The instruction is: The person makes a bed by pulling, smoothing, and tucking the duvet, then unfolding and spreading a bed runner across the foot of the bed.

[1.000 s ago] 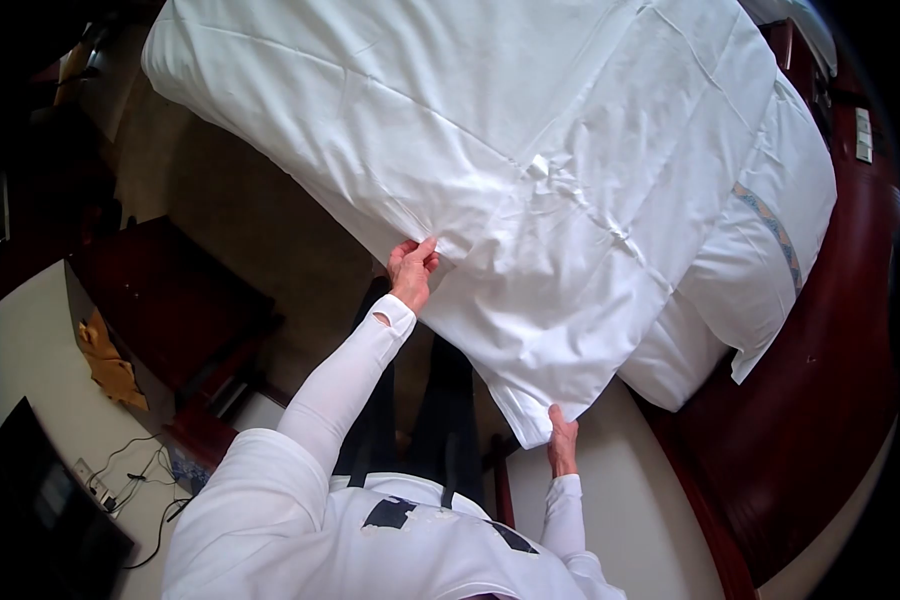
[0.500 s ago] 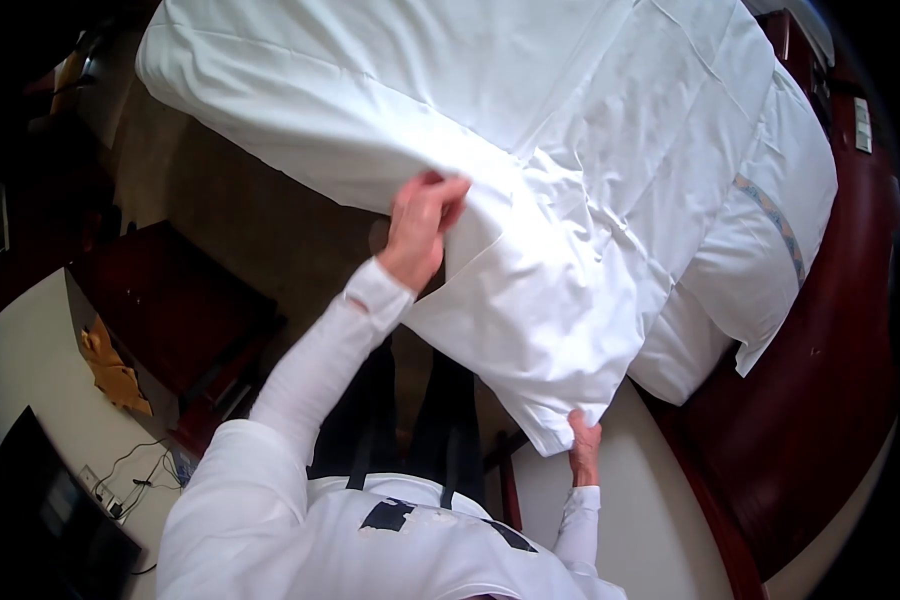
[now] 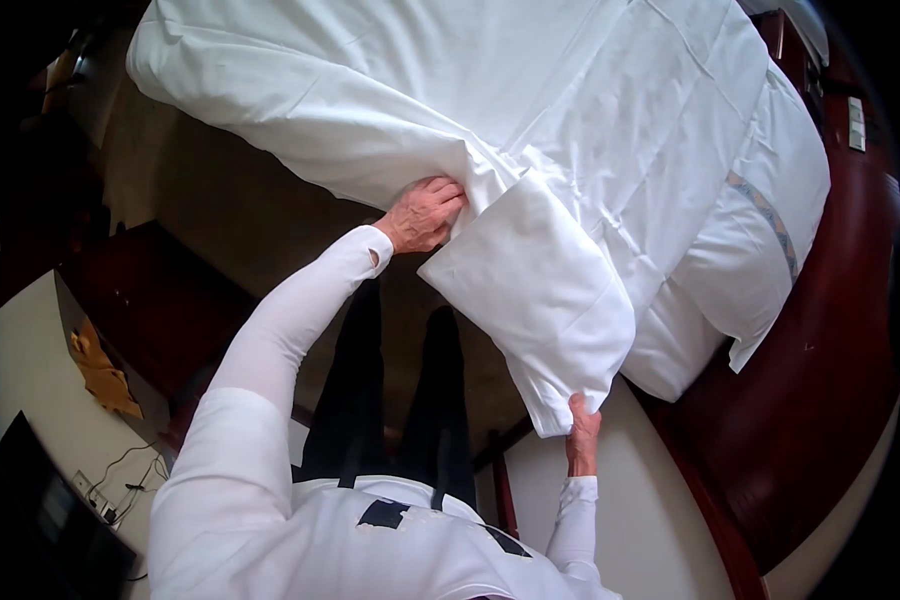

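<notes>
A white duvet [image 3: 390,60] covers the bed, and its near side is folded up into a loose flap [image 3: 545,270] that reaches toward me. My left hand [image 3: 425,212] is closed at the hanging side of the duvet, with its fingers curled into the fabric beside the flap. Low on the right, my right hand [image 3: 584,432] pinches the end of the flap, thumb on top, and holds it out off the bed. Gathered creases run across the duvet where the flap begins.
White pillows [image 3: 740,250], one with a patterned band, lie by the dark red headboard [image 3: 800,390]. Behind me on the left are a dark red wooden piece of furniture [image 3: 150,300], a black screen [image 3: 55,510] and loose cables [image 3: 135,485]. Brown carpet [image 3: 220,190] lies beside the bed.
My left hand has come down onto the side of the duvet and closed on it. The flap looks flatter, with a clearer folded edge. My right hand keeps its hold on the end.
</notes>
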The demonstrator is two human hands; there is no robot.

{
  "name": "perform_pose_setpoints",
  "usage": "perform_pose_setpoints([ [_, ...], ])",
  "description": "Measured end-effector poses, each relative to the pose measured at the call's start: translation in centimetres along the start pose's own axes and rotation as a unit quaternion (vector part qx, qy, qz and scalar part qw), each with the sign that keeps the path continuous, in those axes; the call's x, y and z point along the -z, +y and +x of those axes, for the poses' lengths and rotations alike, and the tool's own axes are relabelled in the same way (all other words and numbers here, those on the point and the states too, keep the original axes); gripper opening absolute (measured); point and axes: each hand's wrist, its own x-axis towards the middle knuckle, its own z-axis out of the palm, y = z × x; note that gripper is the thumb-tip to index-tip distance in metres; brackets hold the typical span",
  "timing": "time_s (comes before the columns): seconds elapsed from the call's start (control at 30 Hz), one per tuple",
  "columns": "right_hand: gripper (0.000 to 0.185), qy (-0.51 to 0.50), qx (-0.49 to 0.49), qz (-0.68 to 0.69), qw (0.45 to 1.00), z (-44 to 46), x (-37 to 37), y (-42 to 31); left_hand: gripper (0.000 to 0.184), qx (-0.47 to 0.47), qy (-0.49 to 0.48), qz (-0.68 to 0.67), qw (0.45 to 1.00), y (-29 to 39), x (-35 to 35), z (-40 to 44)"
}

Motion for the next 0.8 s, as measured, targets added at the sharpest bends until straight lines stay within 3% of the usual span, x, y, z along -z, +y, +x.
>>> perform_pose_setpoints([
  [0.1,0.047,-0.016,-0.039,0.007,0.999,0.2,-0.2,0.7,0.020,-0.073,0.021,0.100,0.992,-0.1,-0.7,-0.7],
  [0.17,0.046,0.000,-0.064,-0.017,0.998,0.4,0.8,2.9,0.017,0.033,-0.066,0.082,0.994,0.5,-2.3,-3.0],
  [0.2,0.045,0.013,-0.085,-0.043,0.995,0.6,1.8,4.0,0.014,0.027,-0.007,0.087,0.996,1.3,-3.0,-4.3],
  [0.3,0.048,0.008,-0.054,-0.010,0.998,-0.4,2.2,4.5,0.012,0.076,-0.034,0.132,0.988,3.5,-2.0,-5.1],
  [0.43,0.048,0.011,-0.067,-0.032,0.997,0.0,2.8,4.8,0.009,0.016,-0.007,0.141,0.990,4.5,0.7,-4.2],
  [0.5,0.048,0.003,-0.069,-0.021,0.997,-0.3,2.8,4.8,0.007,-0.013,0.029,0.059,0.998,5.3,2.6,-3.6],
  [0.7,0.049,0.007,-0.058,-0.062,0.996,-0.3,4.0,4.6,0.006,0.029,-0.030,0.067,0.997,7.8,5.6,-5.1],
  [0.77,0.049,0.004,-0.062,-0.081,0.995,-0.8,4.3,4.1,0.006,0.083,-0.156,0.089,0.980,7.7,4.2,-9.3],
  [0.8,0.049,0.007,-0.076,-0.092,0.993,-1.0,4.4,3.9,0.008,0.056,-0.273,0.095,0.956,8.1,2.8,-14.6],
])
